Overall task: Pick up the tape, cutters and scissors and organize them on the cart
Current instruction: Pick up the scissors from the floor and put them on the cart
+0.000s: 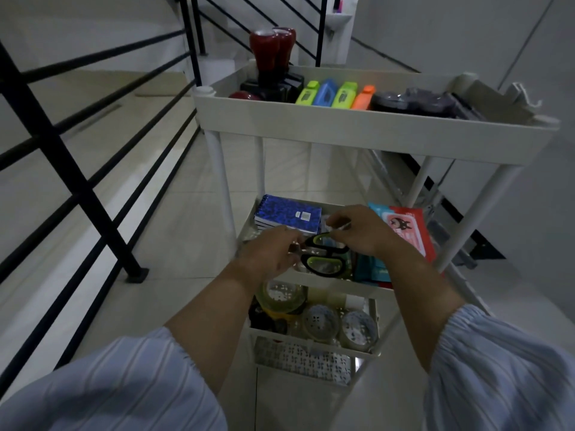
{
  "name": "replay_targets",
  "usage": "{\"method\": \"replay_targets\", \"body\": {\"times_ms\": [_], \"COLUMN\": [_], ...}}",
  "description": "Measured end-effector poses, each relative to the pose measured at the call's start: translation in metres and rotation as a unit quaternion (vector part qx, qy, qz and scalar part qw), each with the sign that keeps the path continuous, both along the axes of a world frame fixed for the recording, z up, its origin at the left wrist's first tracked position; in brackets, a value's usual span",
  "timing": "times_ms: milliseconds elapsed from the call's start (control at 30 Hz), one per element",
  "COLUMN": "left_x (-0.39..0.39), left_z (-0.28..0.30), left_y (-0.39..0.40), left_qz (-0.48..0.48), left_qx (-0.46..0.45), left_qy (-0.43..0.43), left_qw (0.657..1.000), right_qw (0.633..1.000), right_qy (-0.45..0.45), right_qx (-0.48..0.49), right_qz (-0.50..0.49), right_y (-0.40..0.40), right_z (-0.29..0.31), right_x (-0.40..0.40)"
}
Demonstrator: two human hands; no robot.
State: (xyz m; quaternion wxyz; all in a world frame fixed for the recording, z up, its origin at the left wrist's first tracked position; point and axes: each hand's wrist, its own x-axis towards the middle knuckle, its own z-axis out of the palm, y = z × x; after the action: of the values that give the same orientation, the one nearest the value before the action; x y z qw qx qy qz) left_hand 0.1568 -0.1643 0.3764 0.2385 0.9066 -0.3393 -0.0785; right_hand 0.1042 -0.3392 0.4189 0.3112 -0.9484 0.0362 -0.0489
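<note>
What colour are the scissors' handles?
Black with lime-green inner lining, seen in the head view: scissors over the middle shelf.

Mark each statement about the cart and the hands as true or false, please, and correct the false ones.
1. Both hands are at the middle shelf. True: left hand, right hand, middle shelf.
2. The scissors have red handles. False: black with green lining.
3. The tape rolls lie on the top shelf. False: on the bottom shelf.
4. The coloured cutters stand in a row on the top shelf. True.
</note>
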Motion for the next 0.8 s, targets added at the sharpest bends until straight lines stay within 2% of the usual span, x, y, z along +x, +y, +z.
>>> {"method": "replay_targets", "body": {"times_ms": [100,167,233,333,400,467,533,567,600,633,700,733,800], "left_x": [0.005,0.006,0.007,0.001,-0.007,-0.011,-0.013,-0.012,-0.011,-0.01,-0.006,-0.004,-0.001], "left_z": [-0.003,-0.003,-0.002,0.0,0.001,0.003,0.008,0.011,0.016,0.02,0.027,0.029,0.03], "left_y": [0.004,0.006,0.007,0.003,-0.004,-0.01,-0.012,-0.012,-0.012,-0.011,-0.009,-0.008,-0.007], "left_qz": [-0.001,0.012,0.006,-0.052,-0.055,-0.044,-0.019,-0.003,0.01,0.018,0.023,0.025,0.04], "left_qx": [-0.011,-0.044,-0.073,-0.054,-0.057,-0.098,-0.162,-0.196,-0.23,-0.261,-0.301,-0.303,-0.295], "left_qy": [-0.021,-0.005,-0.004,-0.059,-0.099,-0.12,-0.102,-0.083,-0.066,-0.052,-0.031,-0.028,-0.022], "left_qw": [1.0,0.999,0.997,0.995,0.992,0.987,0.981,0.977,0.971,0.964,0.953,0.952,0.954], "right_qw": [0.992,0.979,0.974,0.958,0.942,0.915,0.86,0.846,0.856,0.882,0.948,0.966,0.978], "right_qy": [-0.007,-0.005,-0.013,-0.023,-0.032,-0.045,-0.045,-0.045,-0.044,-0.04,-0.012,0.007,0.038], "right_qx": [0.12,0.2,0.221,0.282,0.331,0.397,0.503,0.526,0.509,0.462,0.316,0.257,0.2], "right_qz": [-0.028,-0.038,-0.041,-0.047,-0.049,-0.058,-0.074,-0.078,-0.081,-0.077,-0.035,-0.002,0.045], "right_y": [0.004,0.005,0.006,0.009,0.011,0.012,0.009,0.006,0.004,0.001,0.001,0.003,0.012], "right_z": [0.005,0.008,0.012,0.016,0.02,0.025,0.03,0.03,0.029,0.027,0.021,0.017,0.01], "right_x": [0.005,0.007,0.01,0.011,0.013,0.015,0.014,0.014,0.013,0.012,0.01,0.01,0.011]}}
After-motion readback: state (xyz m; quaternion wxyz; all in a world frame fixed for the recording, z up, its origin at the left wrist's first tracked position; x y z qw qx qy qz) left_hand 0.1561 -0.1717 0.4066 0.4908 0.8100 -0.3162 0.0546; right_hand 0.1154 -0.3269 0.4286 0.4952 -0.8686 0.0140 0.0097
